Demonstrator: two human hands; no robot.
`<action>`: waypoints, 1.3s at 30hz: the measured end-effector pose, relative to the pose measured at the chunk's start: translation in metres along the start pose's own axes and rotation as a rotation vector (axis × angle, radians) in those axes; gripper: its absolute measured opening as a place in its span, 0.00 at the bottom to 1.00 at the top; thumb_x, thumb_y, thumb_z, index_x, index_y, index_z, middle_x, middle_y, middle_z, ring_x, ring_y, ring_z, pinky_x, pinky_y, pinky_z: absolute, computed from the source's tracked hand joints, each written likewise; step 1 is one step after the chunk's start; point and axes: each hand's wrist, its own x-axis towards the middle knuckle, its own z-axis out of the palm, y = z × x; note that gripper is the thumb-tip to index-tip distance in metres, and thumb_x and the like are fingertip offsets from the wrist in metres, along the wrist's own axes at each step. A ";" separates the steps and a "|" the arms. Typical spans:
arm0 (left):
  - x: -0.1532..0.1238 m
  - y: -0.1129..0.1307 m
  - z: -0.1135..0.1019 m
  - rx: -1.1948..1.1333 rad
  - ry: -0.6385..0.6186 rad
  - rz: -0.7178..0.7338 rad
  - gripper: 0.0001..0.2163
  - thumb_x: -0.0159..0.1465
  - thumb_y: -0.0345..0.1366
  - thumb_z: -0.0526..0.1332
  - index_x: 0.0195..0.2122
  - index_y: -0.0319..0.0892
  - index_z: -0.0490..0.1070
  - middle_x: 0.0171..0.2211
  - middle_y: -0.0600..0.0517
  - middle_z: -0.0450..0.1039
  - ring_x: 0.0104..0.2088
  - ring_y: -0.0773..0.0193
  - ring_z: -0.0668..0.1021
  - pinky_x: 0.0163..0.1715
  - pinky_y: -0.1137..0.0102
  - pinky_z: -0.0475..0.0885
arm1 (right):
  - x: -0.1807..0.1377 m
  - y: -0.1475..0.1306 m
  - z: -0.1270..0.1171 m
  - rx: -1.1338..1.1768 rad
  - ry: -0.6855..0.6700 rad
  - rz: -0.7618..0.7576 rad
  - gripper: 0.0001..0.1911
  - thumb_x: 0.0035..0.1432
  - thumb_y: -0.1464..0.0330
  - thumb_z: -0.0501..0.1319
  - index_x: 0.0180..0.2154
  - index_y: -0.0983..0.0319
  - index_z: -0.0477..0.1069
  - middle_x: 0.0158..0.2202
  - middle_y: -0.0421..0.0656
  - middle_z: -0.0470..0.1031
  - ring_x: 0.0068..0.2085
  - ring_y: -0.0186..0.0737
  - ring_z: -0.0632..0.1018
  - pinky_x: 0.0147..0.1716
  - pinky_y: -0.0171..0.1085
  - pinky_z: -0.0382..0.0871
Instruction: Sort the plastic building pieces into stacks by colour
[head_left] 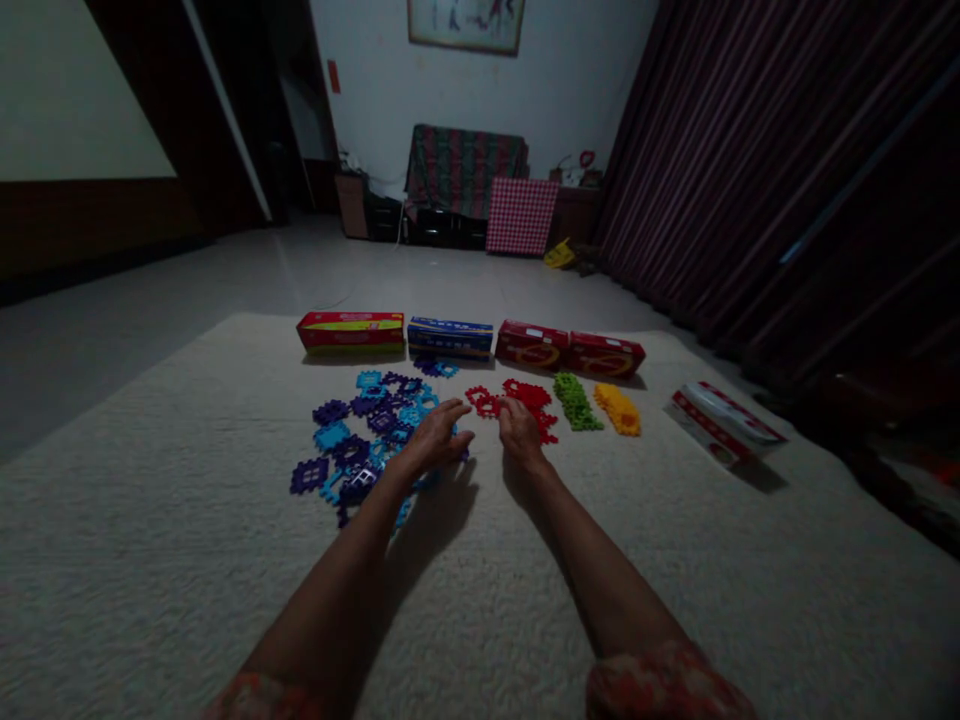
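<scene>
My left hand (pixel 436 438) hovers over the right side of a spread of purple and blue notched plastic building tiles, with its thumb and fingers apart and nothing seen between them. Among those tiles are a purple tile (pixel 309 476) and a light blue tile (pixel 331 435). My right hand (pixel 519 432) is closed at the left edge of the red tiles (pixel 529 393), its bent fingers on a red building tile (pixel 486 404). The fingers partly hide that tile. Green tiles (pixel 576 402) and yellow tiles (pixel 619 408) lie in separate bunches to the right.
Behind the tiles stand a red and yellow-green box (pixel 352 334), a blue box (pixel 451 338) and two dark red boxes (pixel 532 344). A white and red box (pixel 726 424) rests at right. All are on a pale quilted mat (pixel 480 600).
</scene>
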 end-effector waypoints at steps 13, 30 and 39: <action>0.120 0.008 0.109 -0.056 0.356 -0.461 0.18 0.64 0.33 0.56 0.55 0.42 0.72 0.55 0.38 0.73 0.60 0.42 0.70 0.58 0.45 0.67 | 0.045 0.072 -0.023 -0.141 0.005 -0.174 0.20 0.66 0.71 0.48 0.52 0.65 0.74 0.56 0.53 0.76 0.59 0.44 0.72 0.63 0.43 0.61; 0.122 0.002 0.112 0.023 0.235 -0.390 0.15 0.63 0.31 0.56 0.44 0.42 0.81 0.42 0.43 0.82 0.48 0.50 0.80 0.54 0.57 0.73 | 0.076 0.064 -0.022 -0.329 -0.380 -0.057 0.15 0.68 0.67 0.54 0.51 0.58 0.75 0.55 0.47 0.76 0.56 0.45 0.73 0.54 0.41 0.63; 0.121 0.011 0.090 -0.054 0.130 -0.494 0.16 0.65 0.35 0.56 0.48 0.45 0.82 0.44 0.45 0.84 0.47 0.53 0.83 0.49 0.64 0.75 | 0.051 0.054 -0.052 -0.206 -0.561 -0.078 0.15 0.66 0.69 0.54 0.47 0.60 0.77 0.48 0.47 0.79 0.50 0.43 0.77 0.52 0.39 0.67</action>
